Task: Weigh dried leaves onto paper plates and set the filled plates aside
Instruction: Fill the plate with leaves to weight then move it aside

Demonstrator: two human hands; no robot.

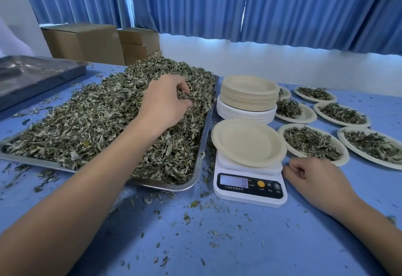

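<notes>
A steel tray [196, 168] on the blue table is heaped with dried leaves [104, 123]. My left hand [165, 99] reaches into the heap near its far right and its curled fingers grip a clump of leaves. An empty beige paper plate [248, 142] lies on the white digital scale [250, 185], whose display reads 0. My right hand [313, 175] rests on the table just right of the scale, fingers loosely curled, holding nothing. Several filled plates [313, 143] lie to the right.
A tall stack of paper plates [249, 98] stands behind the scale. A second, empty steel tray [37, 75] sits at the far left. Cardboard boxes [87, 43] stand behind the table under blue curtains. Loose leaf bits [195, 210] litter the table's front.
</notes>
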